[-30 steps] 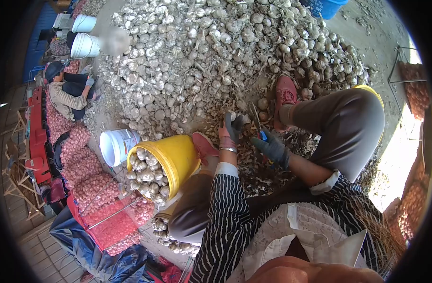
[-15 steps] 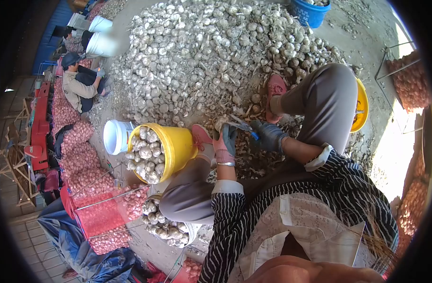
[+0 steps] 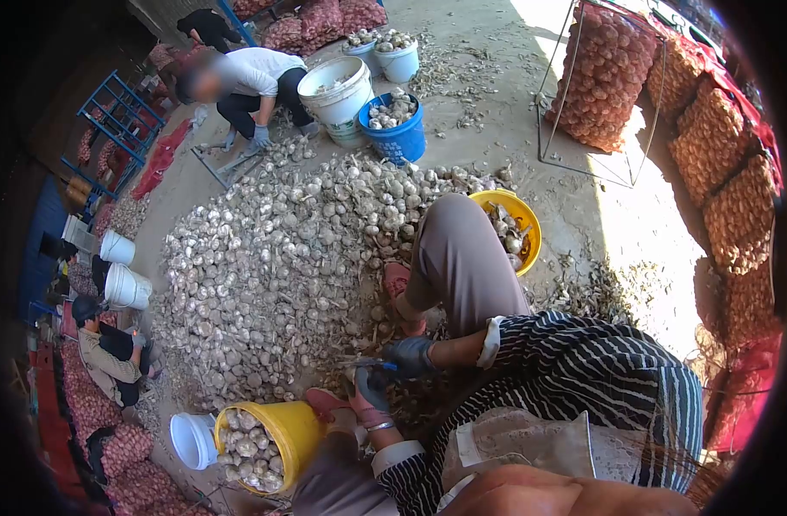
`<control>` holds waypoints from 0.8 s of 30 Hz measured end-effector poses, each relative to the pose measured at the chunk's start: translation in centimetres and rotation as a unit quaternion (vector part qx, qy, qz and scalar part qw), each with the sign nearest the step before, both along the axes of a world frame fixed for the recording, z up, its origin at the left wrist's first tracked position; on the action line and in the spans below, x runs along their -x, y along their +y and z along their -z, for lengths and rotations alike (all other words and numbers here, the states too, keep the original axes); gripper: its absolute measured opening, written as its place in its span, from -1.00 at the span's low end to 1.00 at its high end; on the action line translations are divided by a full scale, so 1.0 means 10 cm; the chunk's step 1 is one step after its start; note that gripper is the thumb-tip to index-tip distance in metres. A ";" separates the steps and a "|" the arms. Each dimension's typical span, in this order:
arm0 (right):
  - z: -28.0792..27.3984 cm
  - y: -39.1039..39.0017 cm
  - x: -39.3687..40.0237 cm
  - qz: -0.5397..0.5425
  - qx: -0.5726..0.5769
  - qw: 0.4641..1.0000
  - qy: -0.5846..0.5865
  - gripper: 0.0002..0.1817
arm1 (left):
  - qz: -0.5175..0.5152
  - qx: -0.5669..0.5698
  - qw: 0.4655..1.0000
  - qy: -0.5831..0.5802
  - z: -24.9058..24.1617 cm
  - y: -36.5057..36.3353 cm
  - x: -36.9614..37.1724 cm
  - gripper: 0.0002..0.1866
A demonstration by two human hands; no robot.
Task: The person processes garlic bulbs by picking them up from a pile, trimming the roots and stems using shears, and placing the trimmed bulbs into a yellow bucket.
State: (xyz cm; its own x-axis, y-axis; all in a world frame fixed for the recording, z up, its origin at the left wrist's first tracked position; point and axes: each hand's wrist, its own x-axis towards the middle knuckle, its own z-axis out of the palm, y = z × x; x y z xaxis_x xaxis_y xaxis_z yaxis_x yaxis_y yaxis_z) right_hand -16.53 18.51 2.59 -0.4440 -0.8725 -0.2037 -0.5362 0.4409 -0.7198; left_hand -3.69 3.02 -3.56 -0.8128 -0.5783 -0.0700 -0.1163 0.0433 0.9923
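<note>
My left hand (image 3: 372,397), gloved and with a bracelet at the wrist, is closed around a garlic bulb, small and partly hidden in this view. Just above and to the right, my gloved right hand (image 3: 408,355) grips blue-handled clippers (image 3: 375,364), whose metal end points left over the left hand. Both hands are between my knees, beside a large heap of loose garlic (image 3: 273,275). A yellow bucket (image 3: 297,434) filled with garlic bulbs lies near my left foot, and a white bucket (image 3: 187,440) stands beside it.
A yellow basin (image 3: 531,225) with some garlic sits beyond my right knee. Blue bucket (image 3: 399,142) and white bucket (image 3: 335,96) stand behind the heap. One person (image 3: 256,73) crouches there; another (image 3: 110,348) sits left. Netted sacks (image 3: 604,77) are at the right.
The view has swung to the right, bringing the crouching person and the sacks into sight. The clippers and both hands stay close together and appear lower and further left.
</note>
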 end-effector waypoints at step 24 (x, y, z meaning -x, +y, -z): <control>-0.03 -0.01 -0.11 -0.063 -0.027 0.997 0.043 -0.60 | -0.113 -0.412 0.900 0.084 0.72 -0.30 -0.15 -0.64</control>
State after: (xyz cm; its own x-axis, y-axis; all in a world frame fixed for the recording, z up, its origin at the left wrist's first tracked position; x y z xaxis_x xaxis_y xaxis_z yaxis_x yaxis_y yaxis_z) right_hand -15.45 18.46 2.92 -0.3500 -0.9110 -0.2181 -0.6476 0.4035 -0.6464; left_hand -2.20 0.05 -10.73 -0.7203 -0.5375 -0.4384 0.1247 -0.7221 0.6804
